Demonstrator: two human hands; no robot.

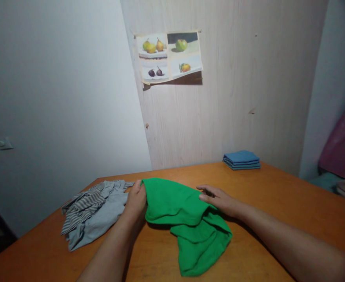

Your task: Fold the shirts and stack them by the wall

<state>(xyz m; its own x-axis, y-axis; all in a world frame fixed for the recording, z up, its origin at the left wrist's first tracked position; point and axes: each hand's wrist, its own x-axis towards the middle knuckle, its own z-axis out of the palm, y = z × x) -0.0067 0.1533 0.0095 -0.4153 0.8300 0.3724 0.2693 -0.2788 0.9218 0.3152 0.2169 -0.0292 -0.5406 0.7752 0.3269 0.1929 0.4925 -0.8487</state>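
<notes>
A bright green cloth (175, 203) lies partly lifted and crumpled in the middle of the table, its lower part bunched toward me. My left hand (136, 197) is closed on the upper left corner of this cloth, raising that edge. At the cloth's right edge is my right hand (216, 199), with thumb and forefinger apart and the thumb against or just over the fabric. Its other fingers are mostly hidden. What kind of item the green cloth is, I cannot tell.
Left of my left hand, a loose heap of grey and striped clothes (97, 211) lies on the orange-brown table (281, 219). A stack of folded blue cloths (241, 159) sits at the far right edge. Behind stands a wall with a fruit picture sheet (169, 56).
</notes>
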